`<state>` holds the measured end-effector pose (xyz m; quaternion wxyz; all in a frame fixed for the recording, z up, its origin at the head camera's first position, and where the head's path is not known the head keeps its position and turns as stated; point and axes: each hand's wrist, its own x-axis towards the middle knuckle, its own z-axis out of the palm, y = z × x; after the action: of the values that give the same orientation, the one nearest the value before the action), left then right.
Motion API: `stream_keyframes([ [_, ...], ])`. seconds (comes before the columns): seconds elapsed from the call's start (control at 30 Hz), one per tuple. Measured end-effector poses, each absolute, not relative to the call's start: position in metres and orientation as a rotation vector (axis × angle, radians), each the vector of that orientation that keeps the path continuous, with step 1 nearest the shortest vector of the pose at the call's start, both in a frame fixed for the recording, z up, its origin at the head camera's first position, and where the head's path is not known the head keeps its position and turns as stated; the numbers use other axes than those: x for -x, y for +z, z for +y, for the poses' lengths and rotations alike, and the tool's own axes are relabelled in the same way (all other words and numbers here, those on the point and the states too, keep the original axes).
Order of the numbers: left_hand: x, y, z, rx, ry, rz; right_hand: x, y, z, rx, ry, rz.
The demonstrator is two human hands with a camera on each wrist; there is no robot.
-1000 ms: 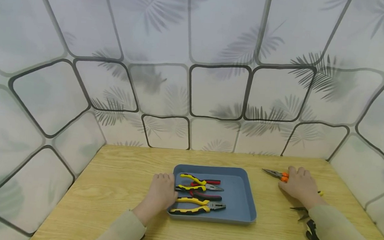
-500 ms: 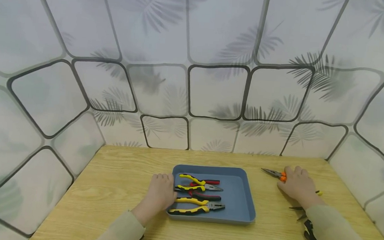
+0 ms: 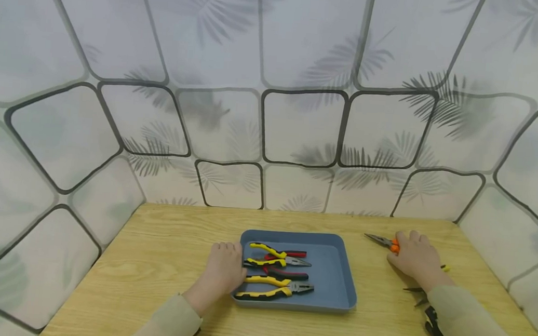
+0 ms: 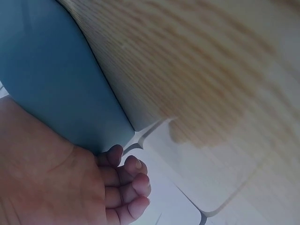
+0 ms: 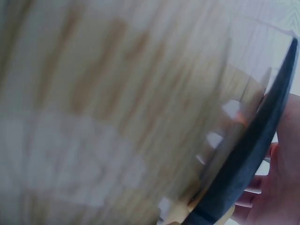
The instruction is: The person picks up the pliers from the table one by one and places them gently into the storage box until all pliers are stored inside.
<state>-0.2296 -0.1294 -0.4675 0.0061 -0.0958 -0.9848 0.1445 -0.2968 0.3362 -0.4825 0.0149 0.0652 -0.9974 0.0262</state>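
Observation:
In the head view my left hand (image 3: 222, 267) grips the left rim of a blue-grey tray (image 3: 349, 278), and its fingers show curled beside the tray wall in the left wrist view. Yellow-and-black combination pliers (image 3: 269, 295), yellow-and-black needle-nose pliers (image 3: 281, 262) and red-and-black handled pliers (image 3: 291, 275) lie inside. At the right, my right hand (image 3: 414, 259) holds the orange handles of needle-nose pliers (image 3: 381, 241), their grey nose pointing left. My palm hides most of those handles.
More pliers (image 3: 417, 292) with dark tips lie under my right forearm, and a yellow handle end (image 3: 445, 268) shows beyond the wrist. A black tool (image 3: 436, 328) lies nearer the front. Patterned wall panels (image 3: 296, 185) stand behind the wooden table (image 3: 175, 229).
My right hand has edged slightly left over the orange handles. The left hand and tray keep their places; the head view has shifted a little.

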Motion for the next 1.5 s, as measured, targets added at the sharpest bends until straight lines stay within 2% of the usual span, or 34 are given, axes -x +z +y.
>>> stream_keyframes([
  [1.5,0.231,-0.470,-0.133,0.299,0.408,-3.097,0.297,-0.481,0.325,-0.293,0.120,-3.026],
])
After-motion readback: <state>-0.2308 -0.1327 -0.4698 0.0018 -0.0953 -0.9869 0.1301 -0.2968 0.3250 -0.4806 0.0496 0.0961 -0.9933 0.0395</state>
